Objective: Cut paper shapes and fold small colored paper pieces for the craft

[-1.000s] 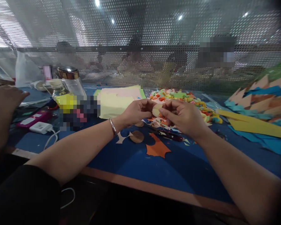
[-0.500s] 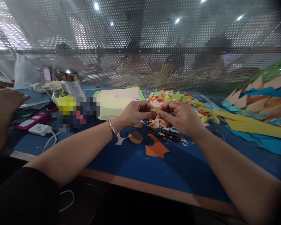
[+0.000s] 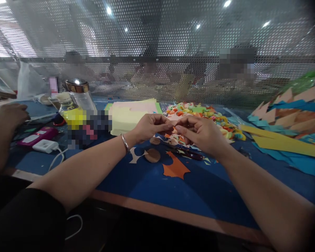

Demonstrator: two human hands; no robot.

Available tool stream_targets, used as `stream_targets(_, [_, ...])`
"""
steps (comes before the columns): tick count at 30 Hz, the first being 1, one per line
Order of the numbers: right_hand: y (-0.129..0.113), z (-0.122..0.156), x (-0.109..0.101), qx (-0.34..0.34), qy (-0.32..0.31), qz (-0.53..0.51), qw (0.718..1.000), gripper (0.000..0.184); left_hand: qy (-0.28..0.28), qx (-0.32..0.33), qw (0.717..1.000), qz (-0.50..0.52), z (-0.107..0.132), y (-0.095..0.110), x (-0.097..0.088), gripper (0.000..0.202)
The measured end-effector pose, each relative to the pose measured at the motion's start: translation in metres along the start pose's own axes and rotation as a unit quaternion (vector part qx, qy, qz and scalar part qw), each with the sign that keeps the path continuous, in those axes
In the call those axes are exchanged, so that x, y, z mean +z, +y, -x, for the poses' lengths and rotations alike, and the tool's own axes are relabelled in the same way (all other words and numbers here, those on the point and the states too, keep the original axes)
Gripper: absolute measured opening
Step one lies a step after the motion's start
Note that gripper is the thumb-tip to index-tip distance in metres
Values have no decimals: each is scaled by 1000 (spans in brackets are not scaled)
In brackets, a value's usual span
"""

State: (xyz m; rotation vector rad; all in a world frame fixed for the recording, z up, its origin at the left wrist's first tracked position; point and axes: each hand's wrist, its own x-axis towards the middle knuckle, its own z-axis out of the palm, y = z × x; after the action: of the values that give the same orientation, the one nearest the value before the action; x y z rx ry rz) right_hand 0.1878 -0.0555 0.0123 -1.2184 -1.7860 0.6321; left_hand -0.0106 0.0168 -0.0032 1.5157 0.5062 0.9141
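Left hand [image 3: 151, 126] and right hand [image 3: 199, 134] pinch a small paper piece [image 3: 173, 123] together above the scissors [image 3: 189, 153]. Orange scrap [image 3: 176, 168] lies just nearer; colourful cut-out pile [image 3: 202, 115] behind.

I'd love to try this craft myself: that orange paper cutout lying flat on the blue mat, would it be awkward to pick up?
Probably a little. The orange cutout lies flat against the mat, so it looks thin and very light, and a nudge would likely slide it. It would probably flop when lifted by one point. Its narrow spikes look easy to bend or tear.
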Motion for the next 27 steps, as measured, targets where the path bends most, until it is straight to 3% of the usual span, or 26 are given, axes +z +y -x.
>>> stream_targets(10, [6,-2,3,-15,23,-6,1000,40,-38,-18,999,6,-1,-8,4,27])
stream_targets(18, [4,0,3,-11,26,3,1000,46,-75,-62,995,0,0,-7,6,34])
stream_targets(22, [5,-1,2,-6,27,-1,1000,48,-58,-60,996,15,1,-6,8,32])
stream_targets(27, [7,-1,1,2,36,-5,999,45,-23,-60,992,106,4,3,13,28])
